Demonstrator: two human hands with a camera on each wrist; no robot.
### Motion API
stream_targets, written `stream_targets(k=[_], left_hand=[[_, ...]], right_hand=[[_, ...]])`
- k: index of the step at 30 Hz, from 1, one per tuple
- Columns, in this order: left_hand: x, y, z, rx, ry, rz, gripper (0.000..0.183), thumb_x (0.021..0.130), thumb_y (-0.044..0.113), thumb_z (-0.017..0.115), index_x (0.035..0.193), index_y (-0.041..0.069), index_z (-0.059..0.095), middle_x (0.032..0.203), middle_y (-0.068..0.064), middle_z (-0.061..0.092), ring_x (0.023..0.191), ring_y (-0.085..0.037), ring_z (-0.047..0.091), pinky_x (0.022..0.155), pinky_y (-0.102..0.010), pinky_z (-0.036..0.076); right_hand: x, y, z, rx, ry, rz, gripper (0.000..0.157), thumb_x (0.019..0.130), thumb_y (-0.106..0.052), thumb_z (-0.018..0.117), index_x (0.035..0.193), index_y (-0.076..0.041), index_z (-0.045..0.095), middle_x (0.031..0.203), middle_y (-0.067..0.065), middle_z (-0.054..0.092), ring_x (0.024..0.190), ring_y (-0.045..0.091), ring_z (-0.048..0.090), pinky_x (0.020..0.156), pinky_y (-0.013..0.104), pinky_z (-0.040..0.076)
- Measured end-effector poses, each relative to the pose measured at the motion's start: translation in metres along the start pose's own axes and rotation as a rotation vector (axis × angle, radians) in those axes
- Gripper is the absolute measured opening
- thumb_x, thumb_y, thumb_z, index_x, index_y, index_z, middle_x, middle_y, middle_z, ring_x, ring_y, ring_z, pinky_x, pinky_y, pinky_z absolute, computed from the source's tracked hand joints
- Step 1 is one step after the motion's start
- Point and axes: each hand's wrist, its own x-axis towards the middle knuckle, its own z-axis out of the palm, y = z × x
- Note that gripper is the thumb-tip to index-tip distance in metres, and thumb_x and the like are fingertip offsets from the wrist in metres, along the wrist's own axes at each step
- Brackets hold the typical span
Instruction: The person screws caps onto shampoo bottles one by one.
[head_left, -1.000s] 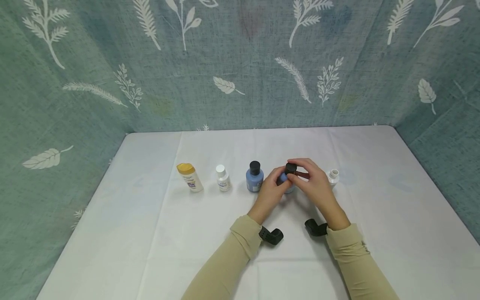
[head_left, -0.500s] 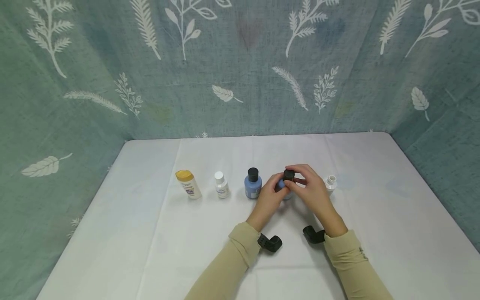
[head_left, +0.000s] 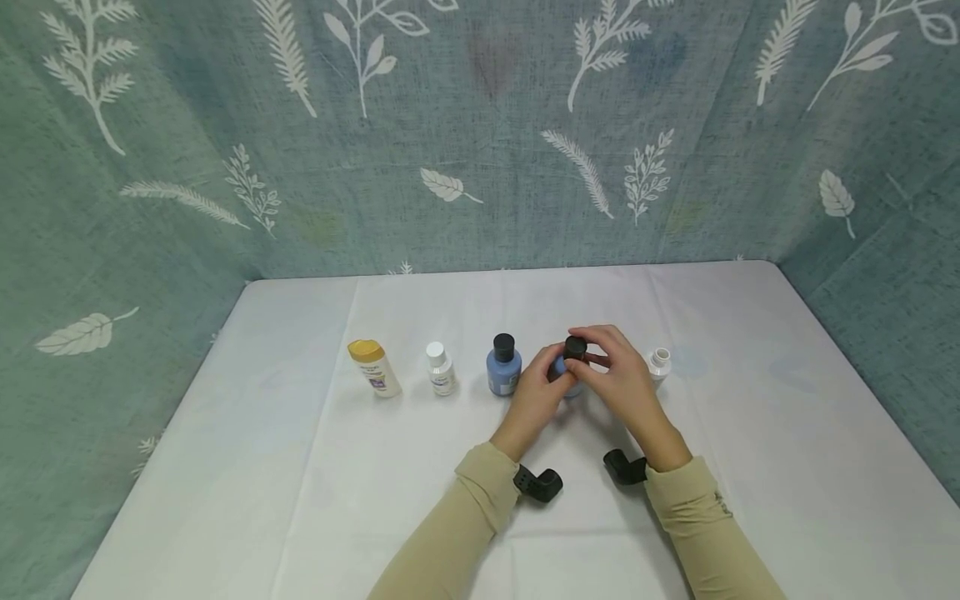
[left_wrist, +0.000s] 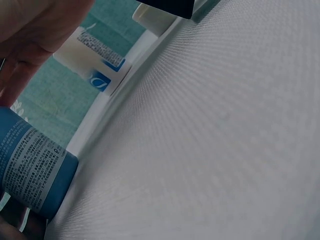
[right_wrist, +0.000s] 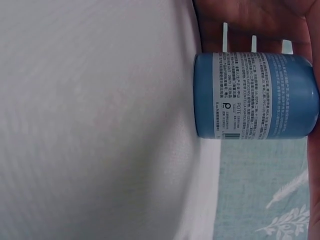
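Note:
In the head view, both hands are together at a small blue bottle (right_wrist: pixel 242 95) with a black cap (head_left: pixel 575 346). My left hand (head_left: pixel 531 400) holds the bottle's body from its left side. From the right, my right hand (head_left: pixel 624 379) pinches the black cap between thumb and fingers. The wrist views show the bottle upright, its base right at the white tablecloth and a printed label on its side. Fingers hide part of the bottle in the head view. Just right of the right hand stands a white bottle (head_left: pixel 659 367) with a bare, uncapped neck.
Left of the hands, another blue bottle (head_left: pixel 503 371) with a black cap stands in the row. Farther left are a white bottle (head_left: pixel 442 377) with a white cap and a cream bottle (head_left: pixel 380 377) with a yellow cap. Patterned green cloth (head_left: pixel 450 233) hangs behind the table.
The head view has tilted slightly, so the whole scene sits a little lower. Both hands keep their hold on the blue bottle and its cap, with hardly any visible movement.

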Motion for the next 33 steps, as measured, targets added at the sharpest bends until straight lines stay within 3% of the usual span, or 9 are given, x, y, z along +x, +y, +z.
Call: stream_targets(k=[6,13,17,24,28,33], left_hand=[[0.0,0.001,0.0,0.0,-0.009,-0.004,0.035,0.086,0.027,0.06,0.12,0.024,0.054,0.115,0.01,0.053,0.107,-0.005,0.047,0.09,-0.028,0.039],[-0.009,0.032,-0.006,-0.023,-0.008,-0.01,0.033,0.087,0.02,0.059,0.118,0.013,0.055,0.115,0.002,0.054,0.105,-0.009,0.049,0.089,-0.03,0.04],[-0.009,0.036,-0.006,-0.029,-0.006,-0.033,0.032,0.087,0.019,0.058,0.118,0.013,0.055,0.115,0.003,0.054,0.106,-0.008,0.048,0.091,-0.031,0.039],[-0.008,0.035,-0.006,-0.021,-0.007,-0.04,0.033,0.087,0.018,0.058,0.119,0.012,0.055,0.116,0.002,0.054,0.106,-0.006,0.048,0.091,-0.029,0.039],[-0.009,0.036,-0.006,-0.026,-0.01,-0.049,0.034,0.087,0.019,0.058,0.12,0.013,0.055,0.116,0.003,0.054,0.105,-0.005,0.048,0.088,-0.027,0.04],[-0.008,0.037,-0.006,-0.024,-0.012,-0.041,0.034,0.087,0.019,0.058,0.12,0.014,0.055,0.116,0.003,0.054,0.105,-0.007,0.049,0.088,-0.027,0.04]], right_hand=[[0.0,0.001,-0.003,0.029,-0.031,-0.048,0.039,0.081,-0.019,0.066,0.12,-0.017,0.056,0.117,-0.007,0.051,0.108,0.011,0.048,0.08,0.025,0.047],[0.0,0.002,-0.005,0.101,-0.08,-0.082,0.036,0.084,-0.007,0.06,0.12,-0.014,0.056,0.117,-0.004,0.053,0.11,0.013,0.049,0.084,0.025,0.045],[0.001,0.002,-0.006,0.108,-0.079,-0.084,0.033,0.085,-0.007,0.06,0.117,-0.014,0.057,0.116,-0.003,0.054,0.11,0.013,0.049,0.084,0.025,0.045],[0.001,-0.036,-0.014,0.089,-0.072,-0.081,0.032,0.082,0.005,0.059,0.113,0.003,0.056,0.112,0.015,0.055,0.107,0.027,0.05,0.082,0.034,0.047],[0.001,-0.031,-0.013,0.096,-0.062,-0.09,0.032,0.081,0.004,0.06,0.113,0.002,0.056,0.112,0.014,0.055,0.106,0.026,0.05,0.081,0.034,0.047],[0.002,-0.009,-0.008,0.074,-0.055,-0.074,0.034,0.082,-0.006,0.064,0.115,-0.007,0.058,0.113,0.004,0.055,0.106,0.019,0.051,0.081,0.031,0.047]])
